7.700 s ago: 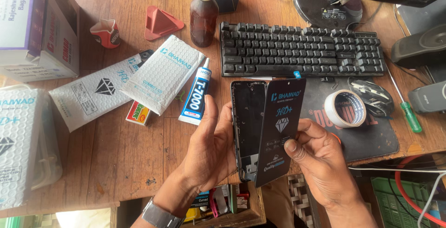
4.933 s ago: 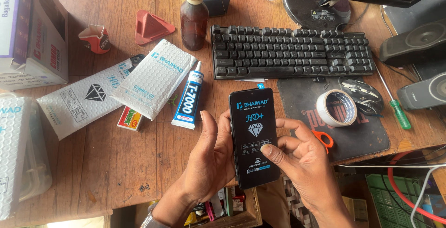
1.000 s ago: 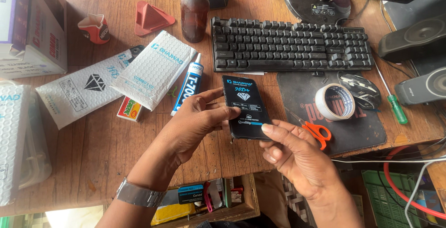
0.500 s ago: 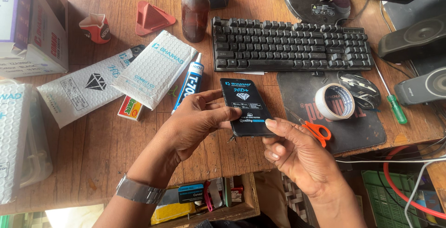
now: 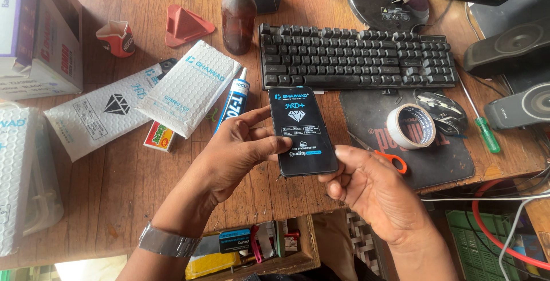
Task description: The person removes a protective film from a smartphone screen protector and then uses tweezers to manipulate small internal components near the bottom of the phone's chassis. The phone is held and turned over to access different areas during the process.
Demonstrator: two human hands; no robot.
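A black phone screen panel point(image 5: 301, 129) with white printed film on its face is held flat over the wooden desk point(image 5: 114, 183). My left hand point(image 5: 238, 152) grips its left edge, thumb resting on the face, a metal watch on the wrist. My right hand point(image 5: 372, 186) supports its lower right corner from beneath with thumb and fingertips. A glue tube point(image 5: 234, 97) lies just left of the panel, beside two white padded pouches point(image 5: 189, 86) and a small matchbox point(image 5: 160, 136).
A black keyboard point(image 5: 355, 63), brown bottle point(image 5: 238, 12), tape roll point(image 5: 410, 125), mouse point(image 5: 444, 111), orange-handled scissors point(image 5: 392, 159), green screwdriver point(image 5: 486, 132) and speakers point(image 5: 504, 52) lie beyond. White boxes point(image 5: 40, 34) stand at far left; red stand point(image 5: 183, 24) behind.
The panel has turned from tilted to nearly upright in my view and sits flatter. My right hand has slid down to its lower corner; earlier the phone frame was pressed behind it.
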